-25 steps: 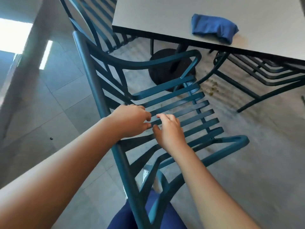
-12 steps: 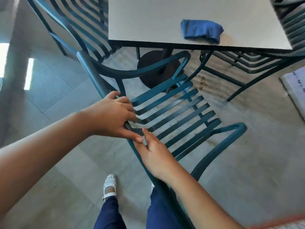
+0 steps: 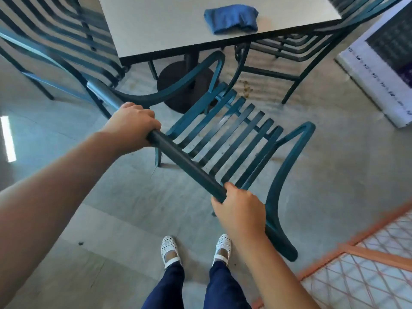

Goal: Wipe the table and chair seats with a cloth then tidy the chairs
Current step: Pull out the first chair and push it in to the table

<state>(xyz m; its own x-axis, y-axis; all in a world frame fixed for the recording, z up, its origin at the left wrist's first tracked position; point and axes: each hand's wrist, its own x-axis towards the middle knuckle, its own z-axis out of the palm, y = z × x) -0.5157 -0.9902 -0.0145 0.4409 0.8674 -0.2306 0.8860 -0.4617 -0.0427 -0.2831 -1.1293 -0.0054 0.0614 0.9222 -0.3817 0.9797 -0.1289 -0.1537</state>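
Observation:
A teal metal slatted chair (image 3: 231,132) stands in front of me, its seat facing the table. My left hand (image 3: 131,123) grips the left end of the chair's top rail. My right hand (image 3: 239,209) grips the right end of the same rail. A folded blue cloth (image 3: 231,18) lies on the pale grey table (image 3: 160,25) near its front right edge, away from both hands.
Another teal chair (image 3: 58,47) stands left of the table, and a third (image 3: 296,45) is tucked under its right side. The table's black round base (image 3: 178,85) sits on the grey tiled floor. An orange mesh panel (image 3: 361,268) lies lower right. A white board (image 3: 379,70) lies at right.
Both hands moved from close together on the chair back to a wide grip on the top rail's two ends. The chair now stands more upright, farther from my legs.

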